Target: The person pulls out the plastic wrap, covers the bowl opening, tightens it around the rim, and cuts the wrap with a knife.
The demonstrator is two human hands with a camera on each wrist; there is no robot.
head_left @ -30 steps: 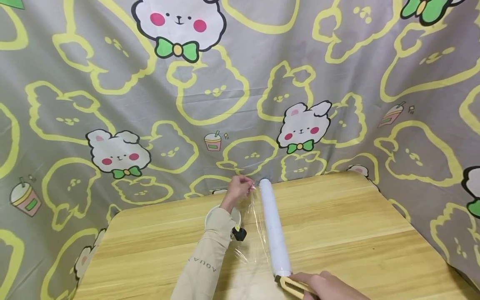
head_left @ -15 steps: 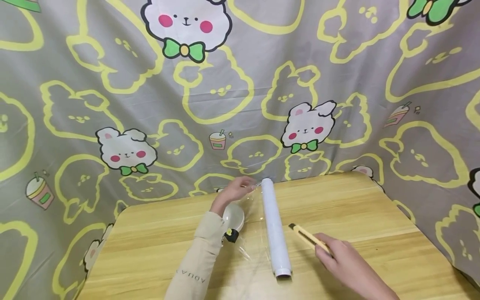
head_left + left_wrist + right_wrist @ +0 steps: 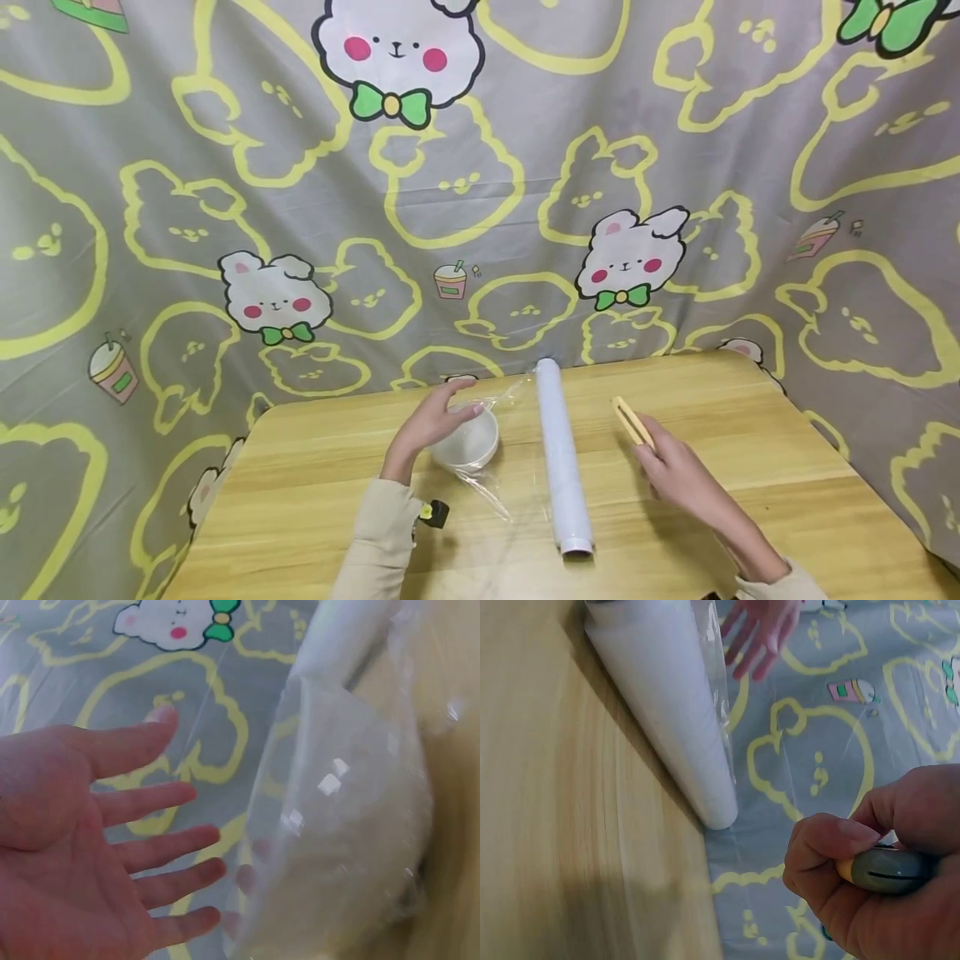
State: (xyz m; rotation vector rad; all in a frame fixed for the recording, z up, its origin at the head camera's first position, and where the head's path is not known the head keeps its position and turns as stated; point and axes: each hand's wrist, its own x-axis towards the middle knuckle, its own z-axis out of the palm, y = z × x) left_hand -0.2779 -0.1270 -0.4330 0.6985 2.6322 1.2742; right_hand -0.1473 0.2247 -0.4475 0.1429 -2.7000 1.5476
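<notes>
My left hand [image 3: 429, 427] has its fingers spread and thumb apart, just beside and above a white bowl [image 3: 471, 452]. Clear plastic wrap [image 3: 486, 493] lies over the bowl and stretches toward a long white roll of wrap [image 3: 564, 458]. In the left wrist view the film-covered bowl [image 3: 352, 825] sits right beyond the fingertips. My right hand [image 3: 678, 468] grips a yellow utility knife [image 3: 632, 422], held above the table to the right of the roll. The right wrist view shows the fist round the knife's dark end [image 3: 891, 871]; the blade is hidden there.
The roll lies lengthwise on the wooden table [image 3: 720, 433], reaching close to the back edge. A grey curtain [image 3: 480, 225] with yellow animal outlines hangs behind the table and along both sides. A small black device [image 3: 435, 514] is worn at my left wrist.
My left hand has let go of the film at the far end and moved back beside the bowl. My right hand has carried the knife from the roll's near end, away to the right.
</notes>
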